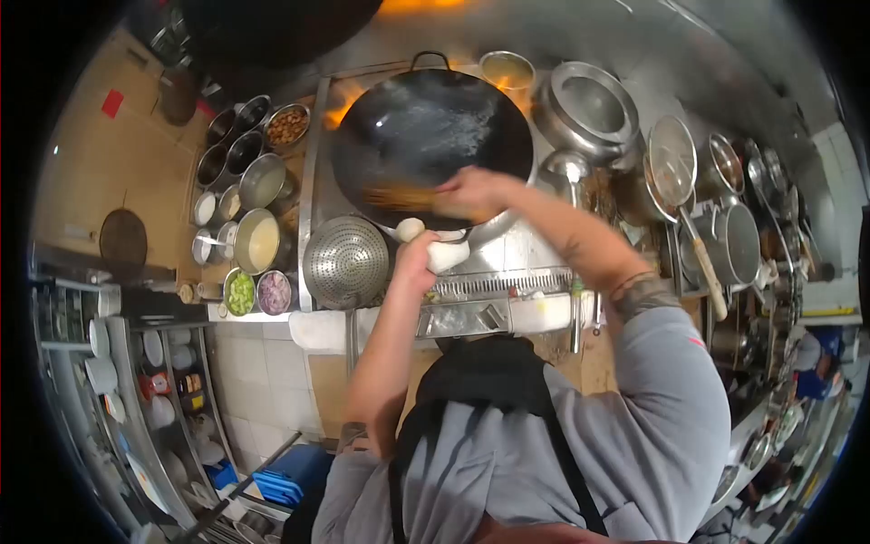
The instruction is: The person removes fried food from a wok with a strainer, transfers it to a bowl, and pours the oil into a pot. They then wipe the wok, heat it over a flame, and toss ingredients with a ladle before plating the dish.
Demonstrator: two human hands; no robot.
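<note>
A large black wok (408, 127) sits over the burner, with steam or wet sheen inside and flames at its rim. My left hand (416, 263) is closed around a folded white cloth (448, 256) at the wok's near edge; the near handle is mostly hidden beneath it. In my right hand (471, 192) is a bamboo wok brush (399, 197), its bristles blurred by motion low inside the wok. Just left of my left hand lies a perforated metal strainer (345, 261).
On the left stand several metal bowls, including chopped green vegetable (239, 293), diced onion (275, 292) and brown pieces (287, 125). A ladle (566, 168) and a metal pot (589, 109) are to the right. A long-handled mesh skimmer (672, 163) rests farther right.
</note>
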